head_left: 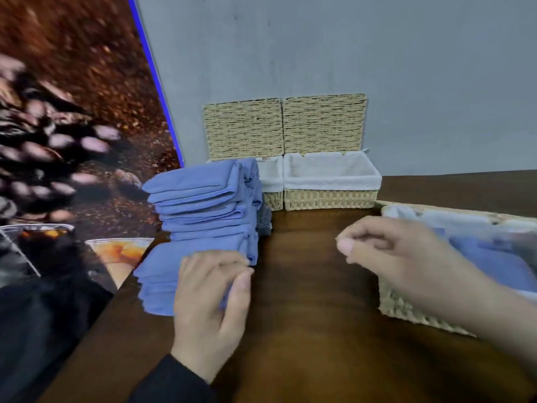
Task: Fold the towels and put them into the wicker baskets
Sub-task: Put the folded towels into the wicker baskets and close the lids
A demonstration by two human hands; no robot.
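A table (305, 330) stood against a wall (348, 53), with a poster panel (72, 112) rising along its left side. At the table's left edge stood a tall stack of folded towels (200, 205); a small knitted cloth (263, 221) lay tucked behind the stack's right side. Behind the stack, against the wall, two wicker baskets sat side by side and touching: the left basket (273, 196), partly hidden by the towels, and the right basket (331, 199). Their lids (284, 126) stood upright behind them, leaning on the wall. At the table's right edge sat a third basket (412, 312) with a folded towel (494, 266) inside it. The left hand (209, 303) rested against the stack's lower front. The right hand (398, 257) hovered between the stack and the third basket, just beside that basket.
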